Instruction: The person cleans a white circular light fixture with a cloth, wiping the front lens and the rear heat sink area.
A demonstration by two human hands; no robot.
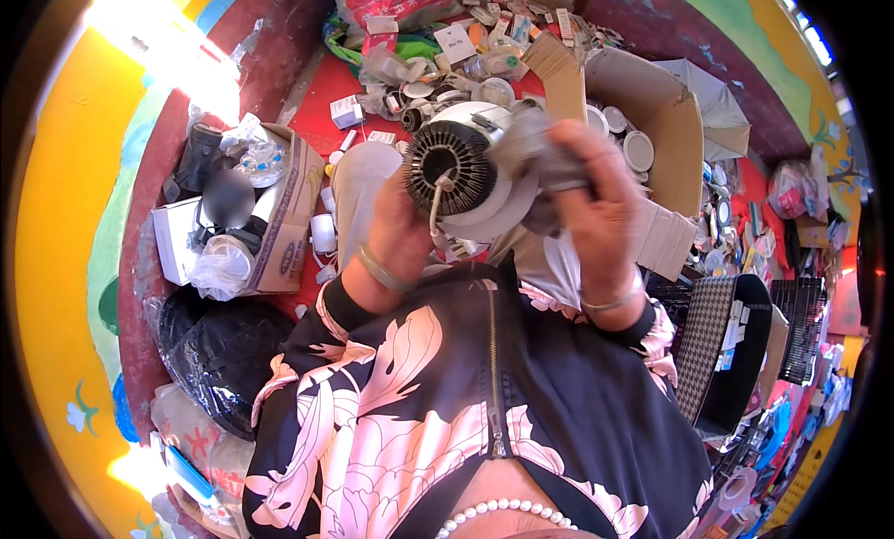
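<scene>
In front of my chest I hold a white round downlight (470, 167) with a black ribbed heat sink and a short pale cord. My left hand (399, 227) is closed round its left side, the fingers partly hidden behind it. A crumpled grey cloth (545, 157) is in my right hand (601, 195), pressed against or close to the downlight's right side. Cloth and right fingers are smeared by motion. Beneath the downlight, small white parts (463, 249) show, but their kind is unclear.
An open cardboard box (666, 120) with round white lights stands to the right. Another carton (289, 218) with bagged items is at left, above a black plastic bag (223, 353). Small boxes and loose parts cover the red floor ahead. A black houndstooth box (712, 343) stands at right.
</scene>
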